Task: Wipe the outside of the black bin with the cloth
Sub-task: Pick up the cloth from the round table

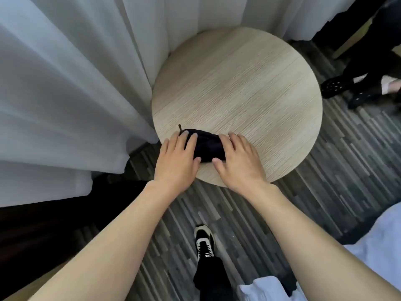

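Observation:
A dark folded cloth (209,146) lies near the front left edge of a round light-wood table (238,83). My left hand (175,161) covers its left end, fingers on top and thumb at the near edge. My right hand (240,161) rests on its right end in the same way. Both hands press the cloth against the tabletop. A small tag sticks out at the cloth's far left corner. No black bin shows in this view.
White curtains (65,94) hang to the left and behind the table. Another person's dark shoes (338,88) stand on the striped grey floor at the right. My own shoe (204,240) is below the table edge. Pale fabric (379,235) lies at the lower right.

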